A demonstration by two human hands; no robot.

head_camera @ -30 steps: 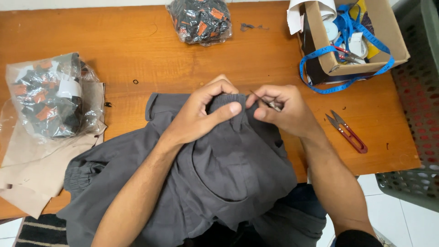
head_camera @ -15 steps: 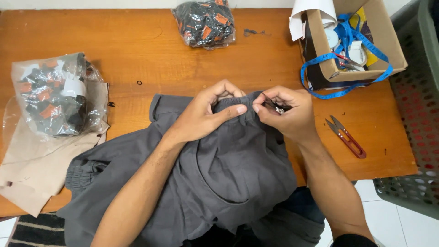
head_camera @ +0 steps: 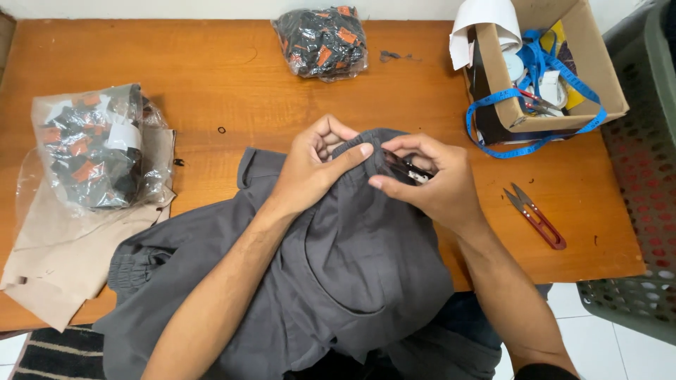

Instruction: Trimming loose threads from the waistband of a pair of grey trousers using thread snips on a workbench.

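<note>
Both hands' grip pinches the grey garment (head_camera: 352, 260) waistband between left hand (head_camera: 313, 169) and right hand (head_camera: 429, 184).

Table centre: bare wood (head_camera: 211, 77) lay open.
Right: red-handled snips (head_camera: 536, 217) and cardboard box (head_camera: 591, 56) blocked.
Left: plastic bag (head_camera: 98, 151) crowded.

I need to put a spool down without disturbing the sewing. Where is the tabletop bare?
The table is bare at the far left, between the left plastic bag and the far bag. A smaller patch lies between the red snips and the cardboard box. The middle is crowded: both hands grip the grey garment.
</note>
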